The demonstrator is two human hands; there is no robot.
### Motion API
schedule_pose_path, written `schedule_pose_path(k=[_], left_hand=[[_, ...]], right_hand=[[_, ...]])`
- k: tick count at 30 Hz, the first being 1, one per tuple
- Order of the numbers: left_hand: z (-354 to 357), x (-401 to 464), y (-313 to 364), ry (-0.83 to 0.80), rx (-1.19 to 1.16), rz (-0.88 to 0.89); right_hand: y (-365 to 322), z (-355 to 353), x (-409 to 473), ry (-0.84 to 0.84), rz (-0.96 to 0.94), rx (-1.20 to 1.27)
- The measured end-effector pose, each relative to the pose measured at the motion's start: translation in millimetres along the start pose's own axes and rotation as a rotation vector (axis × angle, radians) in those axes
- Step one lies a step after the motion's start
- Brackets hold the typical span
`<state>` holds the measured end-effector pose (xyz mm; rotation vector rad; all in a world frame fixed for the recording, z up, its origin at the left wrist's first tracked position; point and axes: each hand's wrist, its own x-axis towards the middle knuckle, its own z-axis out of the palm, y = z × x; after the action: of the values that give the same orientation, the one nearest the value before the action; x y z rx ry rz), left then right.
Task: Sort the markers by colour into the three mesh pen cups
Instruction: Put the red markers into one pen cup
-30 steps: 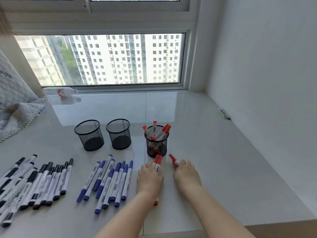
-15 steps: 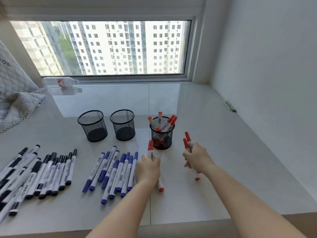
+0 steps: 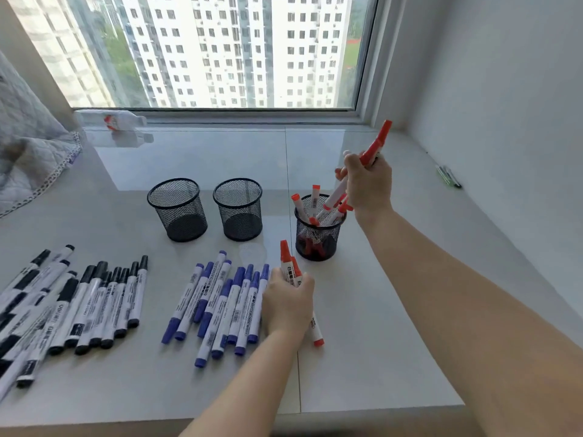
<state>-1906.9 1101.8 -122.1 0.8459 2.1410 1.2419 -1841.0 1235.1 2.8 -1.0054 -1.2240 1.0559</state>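
Three black mesh cups stand in a row on the sill: a left cup [image 3: 177,209] and a middle cup [image 3: 238,213], both holding nothing, and a right cup [image 3: 318,238] with several red markers in it. My right hand [image 3: 367,184] grips red markers [image 3: 377,145] above the right cup, their lower ends pointing down into it. My left hand [image 3: 288,302] grips two red markers [image 3: 287,263] just above the surface, in front of that cup. Several blue markers [image 3: 220,301] lie in a group left of that hand. Black markers [image 3: 72,301] lie further left.
A quilted grey cloth [image 3: 28,152] hangs at the far left. A small white bottle [image 3: 110,118] lies by the window frame. A green pen [image 3: 449,176] lies along the right wall. The sill's front edge [image 3: 378,411] runs under my forearms.
Both hands lifted red markers off the surface. My right hand rose and moved back over the right cup, tipping its markers toward it. My left hand stayed low in front of it.
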Motion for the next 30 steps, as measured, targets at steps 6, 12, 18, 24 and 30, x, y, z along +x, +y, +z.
schedule_pose_path(k=[6, 12, 18, 24, 30], left_hand=[[3, -1, 0, 0.046, 0.051, 0.037], [7, 1, -2, 0.064, 0.053, 0.040], [7, 1, -1, 0.069, 0.040, 0.061], [7, 1, -4, 0.053, 0.016, 0.070], [5, 1, -4, 0.048, -0.012, 0.088]], right_hand=[[18, 12, 7, -0.020, -0.052, -0.161], [30, 24, -2, -0.041, -0.179, -0.305], [49, 20, -9, -0.103, -0.100, -0.305], [60, 6, -15, -0.236, 0.165, -0.118], [63, 0, -14, -0.227, 0.196, -0.301]])
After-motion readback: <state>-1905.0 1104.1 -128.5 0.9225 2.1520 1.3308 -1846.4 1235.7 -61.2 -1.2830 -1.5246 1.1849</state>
